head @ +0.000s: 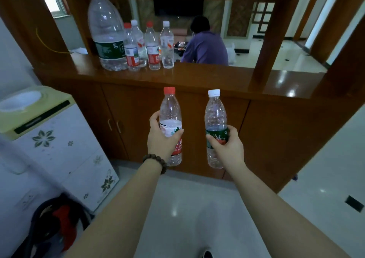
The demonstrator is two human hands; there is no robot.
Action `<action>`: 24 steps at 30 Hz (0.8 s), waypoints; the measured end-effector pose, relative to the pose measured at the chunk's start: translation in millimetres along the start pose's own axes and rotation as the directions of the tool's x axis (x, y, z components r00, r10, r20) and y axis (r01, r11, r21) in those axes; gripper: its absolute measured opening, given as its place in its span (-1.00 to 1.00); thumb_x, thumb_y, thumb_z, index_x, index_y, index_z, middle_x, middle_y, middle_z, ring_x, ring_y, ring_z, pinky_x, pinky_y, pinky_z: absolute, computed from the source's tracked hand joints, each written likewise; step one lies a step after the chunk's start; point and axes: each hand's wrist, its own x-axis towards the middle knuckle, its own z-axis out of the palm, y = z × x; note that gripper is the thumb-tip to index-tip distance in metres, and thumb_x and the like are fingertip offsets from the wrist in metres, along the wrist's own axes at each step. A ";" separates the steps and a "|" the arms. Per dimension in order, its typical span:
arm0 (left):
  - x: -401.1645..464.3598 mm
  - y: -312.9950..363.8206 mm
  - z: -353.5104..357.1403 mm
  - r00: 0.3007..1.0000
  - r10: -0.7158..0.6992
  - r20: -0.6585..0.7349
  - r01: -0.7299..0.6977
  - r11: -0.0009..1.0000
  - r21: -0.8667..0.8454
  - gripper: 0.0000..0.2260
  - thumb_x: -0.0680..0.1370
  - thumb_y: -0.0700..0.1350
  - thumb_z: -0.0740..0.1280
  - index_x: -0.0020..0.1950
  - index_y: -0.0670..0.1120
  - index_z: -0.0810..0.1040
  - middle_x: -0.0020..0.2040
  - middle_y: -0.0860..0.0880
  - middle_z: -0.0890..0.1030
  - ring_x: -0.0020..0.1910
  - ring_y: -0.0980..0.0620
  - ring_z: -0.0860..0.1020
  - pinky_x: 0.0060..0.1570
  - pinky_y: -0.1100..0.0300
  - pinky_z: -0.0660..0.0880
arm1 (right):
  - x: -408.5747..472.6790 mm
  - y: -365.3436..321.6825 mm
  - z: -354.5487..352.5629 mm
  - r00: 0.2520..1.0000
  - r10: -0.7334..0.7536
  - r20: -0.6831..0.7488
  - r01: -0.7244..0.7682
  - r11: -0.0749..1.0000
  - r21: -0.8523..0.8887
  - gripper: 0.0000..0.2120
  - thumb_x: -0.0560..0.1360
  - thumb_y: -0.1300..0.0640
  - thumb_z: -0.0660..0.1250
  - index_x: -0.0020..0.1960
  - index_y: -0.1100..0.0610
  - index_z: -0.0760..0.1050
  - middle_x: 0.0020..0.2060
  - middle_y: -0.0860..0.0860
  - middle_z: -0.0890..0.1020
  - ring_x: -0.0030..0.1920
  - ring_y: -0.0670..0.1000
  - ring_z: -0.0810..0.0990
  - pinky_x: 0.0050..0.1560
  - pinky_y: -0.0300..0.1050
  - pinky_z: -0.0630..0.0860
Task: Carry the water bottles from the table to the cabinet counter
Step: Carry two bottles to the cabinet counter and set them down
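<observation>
My left hand [161, 139] grips a clear bottle with a red cap and red label [170, 109], held upright in front of the cabinet doors. My right hand [229, 145] grips a clear bottle with a white cap and green label [215, 113], also upright. Both are below the level of the brown cabinet counter [207, 78]. On the counter's left part stand a large 6 L bottle [105, 30] and several small bottles [152, 46] with red and white caps.
A wooden post [270, 36] rises from the counter at right of centre. A water dispenser with floral print [49, 139] stands at left on the floor, with dark and red things at its foot [59, 224]. Beyond the counter sits a person in purple [205, 48].
</observation>
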 end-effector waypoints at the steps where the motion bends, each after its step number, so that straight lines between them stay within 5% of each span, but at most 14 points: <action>1: 21.9 6.8 9.9 1.000 -0.004 -0.018 0.004 1.000 -0.010 -0.28 0.40 -0.13 0.50 0.44 0.05 0.18 0.35 -0.06 0.45 0.23 -0.04 0.49 0.06 0.19 0.44 | 26.8 -0.8 -0.8 1.000 -0.006 0.013 0.006 1.000 -0.007 -0.39 0.41 -0.04 0.45 0.36 0.06 0.30 0.06 -0.11 0.52 0.03 -0.10 0.51 0.06 -0.16 0.49; 6: 114.1 37.4 46.1 0.992 0.047 -0.118 -0.049 0.999 -0.014 -0.31 0.41 -0.14 0.50 0.42 0.02 0.21 0.30 -0.04 0.47 0.07 0.12 0.46 -0.09 0.36 0.41 | 142.5 -13.8 -4.7 0.998 -0.040 0.057 0.039 0.999 0.012 -0.40 0.42 -0.04 0.45 0.37 0.05 0.30 0.04 -0.15 0.49 0.04 -0.11 0.51 0.00 -0.20 0.44; 13: 212.7 47.8 64.0 0.967 0.116 -0.228 -0.119 0.993 0.004 -0.30 0.38 -0.14 0.52 0.41 -0.02 0.23 0.23 0.05 0.46 0.09 0.16 0.46 -0.19 0.55 0.38 | 254.6 -38.9 21.1 0.986 -0.117 0.117 0.111 0.992 0.051 -0.40 0.43 -0.04 0.44 0.38 0.04 0.28 0.05 -0.16 0.45 0.05 -0.14 0.45 0.01 -0.24 0.42; 16: 254.2 42.8 66.3 0.958 0.119 -0.259 -0.123 0.992 0.003 -0.29 0.37 -0.14 0.53 0.41 -0.01 0.24 0.29 0.02 0.44 0.16 0.14 0.45 -0.06 0.46 0.40 | 294.0 -47.3 41.1 0.978 -0.141 0.155 0.131 0.989 0.073 -0.39 0.43 -0.02 0.43 0.39 0.04 0.27 0.07 -0.17 0.44 0.06 -0.16 0.44 -0.01 -0.29 0.38; 20: 310.7 29.0 68.6 0.931 0.154 -0.331 -0.142 0.988 0.061 -0.24 0.32 -0.12 0.55 0.42 0.00 0.24 0.32 -0.04 0.38 0.29 0.00 0.41 0.25 0.08 0.44 | 343.3 -54.6 73.1 0.966 -0.176 0.189 0.158 0.981 0.108 -0.40 0.42 -0.01 0.45 0.37 0.04 0.29 0.08 -0.15 0.49 0.07 -0.15 0.47 0.04 -0.25 0.42; 24: 364.6 19.7 68.9 0.912 0.198 -0.360 -0.178 0.980 0.086 -0.25 0.31 -0.09 0.56 0.39 0.04 0.25 0.32 -0.03 0.42 0.30 0.02 0.42 0.27 0.06 0.43 | 390.5 -64.3 112.4 0.955 -0.199 0.220 0.175 0.977 0.126 -0.39 0.40 -0.01 0.46 0.36 0.06 0.30 0.17 -0.06 0.53 0.14 -0.09 0.50 0.12 -0.17 0.47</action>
